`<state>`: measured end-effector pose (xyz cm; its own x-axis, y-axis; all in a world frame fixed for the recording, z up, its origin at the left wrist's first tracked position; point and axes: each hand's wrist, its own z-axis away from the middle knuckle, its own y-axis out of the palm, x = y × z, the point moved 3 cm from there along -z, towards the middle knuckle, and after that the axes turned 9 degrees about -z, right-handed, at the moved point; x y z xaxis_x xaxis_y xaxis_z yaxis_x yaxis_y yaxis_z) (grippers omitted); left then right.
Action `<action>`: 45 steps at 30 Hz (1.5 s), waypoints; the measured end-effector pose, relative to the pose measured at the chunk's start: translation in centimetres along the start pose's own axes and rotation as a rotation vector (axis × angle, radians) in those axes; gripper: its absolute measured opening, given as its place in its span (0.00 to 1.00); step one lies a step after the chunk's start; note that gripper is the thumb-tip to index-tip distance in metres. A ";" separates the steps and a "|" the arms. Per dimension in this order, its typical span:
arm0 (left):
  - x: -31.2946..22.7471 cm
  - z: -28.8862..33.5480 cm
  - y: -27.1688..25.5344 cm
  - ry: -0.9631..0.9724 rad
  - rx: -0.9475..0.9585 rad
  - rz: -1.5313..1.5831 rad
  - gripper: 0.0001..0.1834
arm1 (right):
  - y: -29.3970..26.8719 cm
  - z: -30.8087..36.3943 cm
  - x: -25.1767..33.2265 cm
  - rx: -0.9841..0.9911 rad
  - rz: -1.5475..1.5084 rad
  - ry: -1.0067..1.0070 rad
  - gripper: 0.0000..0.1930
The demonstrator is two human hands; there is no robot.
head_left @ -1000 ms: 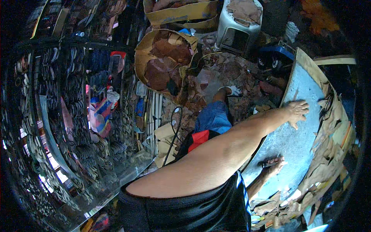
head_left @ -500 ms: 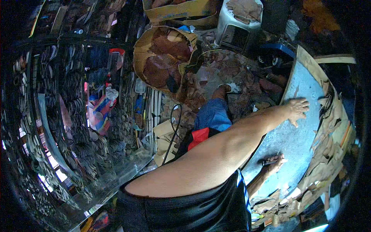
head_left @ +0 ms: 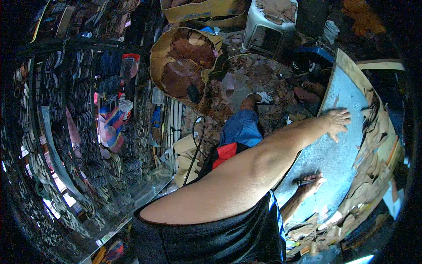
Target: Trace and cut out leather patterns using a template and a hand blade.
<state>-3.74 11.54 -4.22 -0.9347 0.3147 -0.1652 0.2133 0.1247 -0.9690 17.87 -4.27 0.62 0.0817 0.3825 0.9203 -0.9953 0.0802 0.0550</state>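
Observation:
A large pale blue-grey sheet (head_left: 327, 154) lies on the worktop to my right, its far end narrowing to a point. My left hand (head_left: 337, 124) rests palm down on the sheet with its fingers spread. Nearer to me, my right hand (head_left: 312, 184) is closed around a slim, dark-handled tool (head_left: 303, 181) low over the sheet. Whether the tool's working end touches the sheet cannot be made out.
Brown scraps (head_left: 373, 149) pile along the sheet's right edge. A cardboard box (head_left: 154, 66) of brown pieces and a white plastic stool (head_left: 249, 28) stand beyond. Racks (head_left: 85, 119) hung with many dark pieces fill the left. Scraps cover the floor (head_left: 263, 72).
My right hand has shifted very slightly to the left with the tool. My left hand stays flat in its place, and the view has tilted a little.

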 end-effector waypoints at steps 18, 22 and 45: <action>2.5 3.0 -2.7 0.022 0.021 0.072 0.34 | -0.2 -0.6 -3.9 -0.162 0.019 0.077 0.15; 1.4 -0.1 -3.0 0.204 -0.063 -0.123 0.36 | -0.2 1.9 1.6 -0.182 0.068 0.099 0.15; -0.3 -0.5 -2.2 0.245 0.030 -0.168 0.35 | -31.2 10.5 -3.6 -1.124 0.938 0.035 0.21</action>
<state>-3.75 11.66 -1.95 -0.8587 0.5105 0.0439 0.0493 0.1676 -0.9846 48.11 -17.85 -0.31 -0.5413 0.7183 0.4371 -0.1203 0.4484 -0.8857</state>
